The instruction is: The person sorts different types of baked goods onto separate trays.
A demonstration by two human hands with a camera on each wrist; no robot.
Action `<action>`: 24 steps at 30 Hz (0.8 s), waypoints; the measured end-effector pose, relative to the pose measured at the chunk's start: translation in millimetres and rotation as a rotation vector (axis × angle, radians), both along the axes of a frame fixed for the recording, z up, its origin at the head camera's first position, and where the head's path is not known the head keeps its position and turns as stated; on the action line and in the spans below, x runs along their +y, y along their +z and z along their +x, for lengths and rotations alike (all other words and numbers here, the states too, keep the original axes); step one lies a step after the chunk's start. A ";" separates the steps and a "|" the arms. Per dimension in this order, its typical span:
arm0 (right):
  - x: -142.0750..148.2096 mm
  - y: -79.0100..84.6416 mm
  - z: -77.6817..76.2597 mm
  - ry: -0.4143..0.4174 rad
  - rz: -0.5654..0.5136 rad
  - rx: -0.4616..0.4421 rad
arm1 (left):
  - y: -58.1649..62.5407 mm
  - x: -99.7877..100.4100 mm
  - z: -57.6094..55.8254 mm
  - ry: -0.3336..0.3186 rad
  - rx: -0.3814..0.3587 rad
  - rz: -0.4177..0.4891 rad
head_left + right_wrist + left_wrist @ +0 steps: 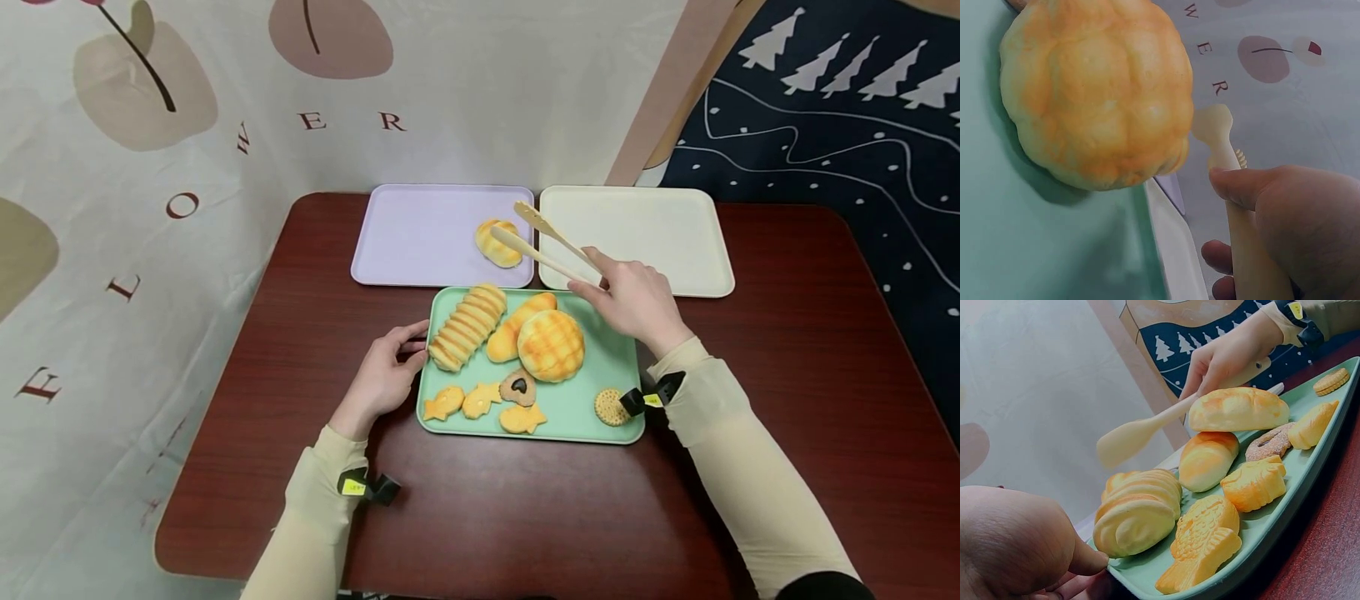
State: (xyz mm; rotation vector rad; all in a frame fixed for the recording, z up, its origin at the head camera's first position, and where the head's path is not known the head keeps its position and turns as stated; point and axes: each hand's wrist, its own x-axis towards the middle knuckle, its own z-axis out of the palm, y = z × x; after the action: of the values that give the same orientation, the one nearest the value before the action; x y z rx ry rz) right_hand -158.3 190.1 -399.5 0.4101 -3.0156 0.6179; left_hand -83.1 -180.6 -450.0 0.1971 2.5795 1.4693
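Observation:
My right hand [633, 300] holds a pair of pale wooden tongs [558, 265], thumb on one side and fingers on the other. The tongs' arms stand apart. One tip overlaps a round golden bun [495, 246] on the purple tray [412, 242]; the other shows above and to its right. My left hand [385, 372] grips the left edge of the green tray [592, 333], thumb tip at the rim in the left wrist view. On that tray lie a ridged bread roll [467, 327], a longer roll [517, 327] and a round scored bun [551, 346].
Along the green tray's front sit a fish-shaped biscuit [444, 403], a heart-centred cookie [517, 388], other yellow biscuits [523, 419] and a round cracker [611, 407]. A white tray [675, 242] stands beside the purple one on the dark wooden table [465, 517]. A printed curtain [465, 150] hangs behind.

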 end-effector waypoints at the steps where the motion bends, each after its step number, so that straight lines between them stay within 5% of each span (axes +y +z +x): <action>1: 1.9 0.5 1.4 -0.003 -0.002 0.005 | 0.2 0.2 -0.1 -0.002 0.001 0.001; 14: 42.5 10.5 45.0 0.034 -0.054 0.111 | 2.6 1.5 -1.0 -0.002 0.011 -0.005; 24: 62.0 16.7 91.5 0.037 -0.077 0.080 | 2.8 2.4 0.4 0.001 0.004 -0.003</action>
State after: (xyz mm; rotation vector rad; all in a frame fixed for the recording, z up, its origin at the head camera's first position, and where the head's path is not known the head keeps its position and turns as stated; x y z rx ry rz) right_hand -66.9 252.1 -382.8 0.4752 -2.9041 0.7006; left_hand -82.7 -178.1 -447.1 0.1988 2.5847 1.4670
